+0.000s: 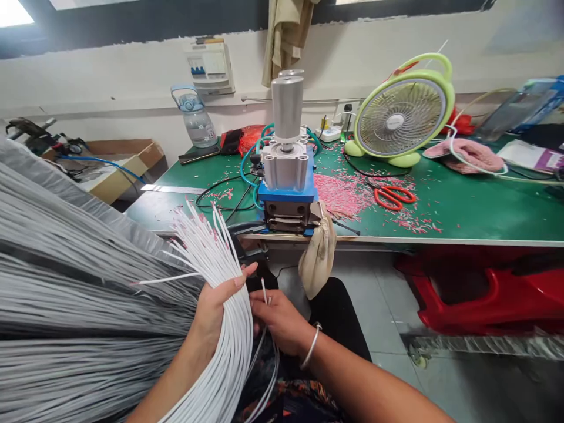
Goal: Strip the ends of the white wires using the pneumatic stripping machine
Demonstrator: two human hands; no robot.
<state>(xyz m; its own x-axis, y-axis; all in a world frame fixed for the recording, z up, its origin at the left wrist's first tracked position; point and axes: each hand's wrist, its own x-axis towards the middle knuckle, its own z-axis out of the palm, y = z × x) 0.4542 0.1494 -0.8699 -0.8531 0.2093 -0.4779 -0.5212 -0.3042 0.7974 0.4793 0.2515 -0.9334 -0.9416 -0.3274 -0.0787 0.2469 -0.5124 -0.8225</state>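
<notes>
My left hand point(215, 305) is wrapped round a thick bundle of white wires point(231, 352) whose pink-tipped ends fan out upward toward the bench. My right hand point(277, 320), with a silver bangle at the wrist, pinches a single white wire point(264, 290) pulled out of the bundle, just right of the left hand. Both hands sit over my lap, in front of a pneumatic press point(287, 170) with a steel cylinder and a blue base at the edge of the green bench point(462, 217). A large mass of grey wires point(66, 282) fills the left side.
Pink wire scraps point(339, 194) and red scissors point(393, 195) lie on the bench right of the press. A green fan point(403, 114), a water bottle point(196, 117) and a pink cloth point(469, 154) stand further back. A rag point(318, 255) hangs from the press. A red stool point(480, 294) stands under the bench.
</notes>
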